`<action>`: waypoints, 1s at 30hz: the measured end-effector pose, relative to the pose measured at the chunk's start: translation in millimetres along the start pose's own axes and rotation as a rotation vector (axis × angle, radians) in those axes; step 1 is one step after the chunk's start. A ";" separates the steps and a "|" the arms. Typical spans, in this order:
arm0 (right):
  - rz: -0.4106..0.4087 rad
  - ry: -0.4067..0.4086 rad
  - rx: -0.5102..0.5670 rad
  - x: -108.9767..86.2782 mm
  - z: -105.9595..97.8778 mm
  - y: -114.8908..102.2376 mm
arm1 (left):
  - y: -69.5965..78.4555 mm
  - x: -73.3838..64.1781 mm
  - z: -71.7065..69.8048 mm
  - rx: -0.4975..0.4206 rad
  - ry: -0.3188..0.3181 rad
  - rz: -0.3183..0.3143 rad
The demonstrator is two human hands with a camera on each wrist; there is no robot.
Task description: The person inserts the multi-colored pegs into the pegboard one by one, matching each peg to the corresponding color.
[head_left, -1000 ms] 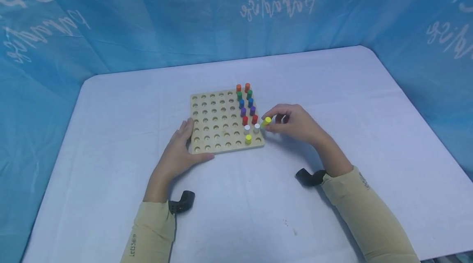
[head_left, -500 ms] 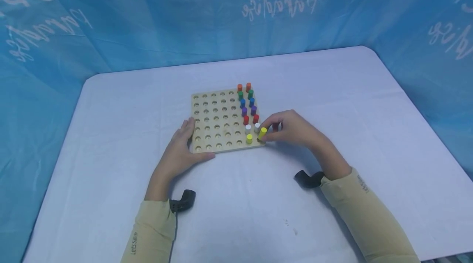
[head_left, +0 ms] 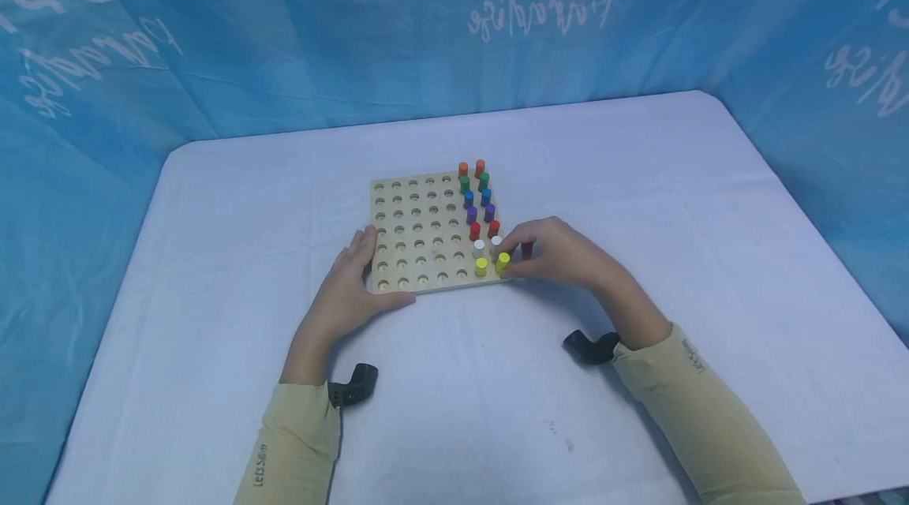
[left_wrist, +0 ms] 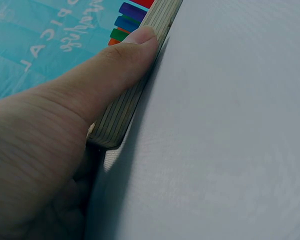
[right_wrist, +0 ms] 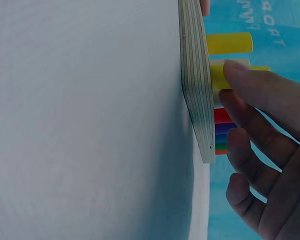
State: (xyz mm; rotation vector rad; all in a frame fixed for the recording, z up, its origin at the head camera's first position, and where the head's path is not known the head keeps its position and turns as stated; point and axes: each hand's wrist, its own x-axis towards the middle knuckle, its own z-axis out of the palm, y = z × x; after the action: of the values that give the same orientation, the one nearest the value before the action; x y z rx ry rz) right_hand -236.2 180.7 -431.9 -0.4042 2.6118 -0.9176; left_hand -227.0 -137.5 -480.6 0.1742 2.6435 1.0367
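A wooden pegboard point(head_left: 419, 237) lies on the white table, with pairs of coloured pegs standing in its two right-hand columns. At its near right corner, my right hand point(head_left: 561, 252) pinches a yellow peg point(head_left: 503, 262) between thumb and index finger. In the right wrist view this yellow peg point(right_wrist: 218, 77) meets the board's top, its lower end hidden. Another yellow peg point(head_left: 481, 267) stands just left of it, and a white peg point(head_left: 495, 243) behind, partly covered by the fingers. My left hand point(head_left: 341, 284) rests against the near left corner, thumb along the front edge, fingers along the left side.
Red pegs point(head_left: 475, 231), purple, blue, green and orange pegs point(head_left: 463, 170) run back along the board's right side. The columns to the left are bare holes. Blue printed curtains point(head_left: 341, 39) hang behind and beside the table point(head_left: 454, 410).
My right hand has brought the yellow peg from beside the board's right edge to the near right corner hole, where it now stands more upright and lower. The left hand keeps its place.
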 end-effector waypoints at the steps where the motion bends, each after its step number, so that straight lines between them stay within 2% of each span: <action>1: -0.001 -0.002 -0.001 0.0 0.0 -0.4 | -0.2 0.1 0.1 -0.002 0.001 -0.001; 17: -0.074 -0.002 -0.022 -3.5 -5.6 -0.2 | -0.6 0.2 1.2 -0.008 0.004 -0.021; 24: -0.114 0.027 0.013 -5.6 -7.9 -1.6 | -0.3 -1.5 2.0 0.002 0.003 -0.016; 30: -0.114 0.037 0.027 -6.4 -8.3 -2.6 | 0.5 -2.4 1.6 -0.003 0.006 -0.018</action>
State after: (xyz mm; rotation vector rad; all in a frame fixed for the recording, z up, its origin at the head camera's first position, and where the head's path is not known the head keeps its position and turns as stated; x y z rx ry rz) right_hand -233.4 185.6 -422.7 -0.5391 2.6300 -1.0049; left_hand -224.2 -136.6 -480.9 0.1462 2.6439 1.0367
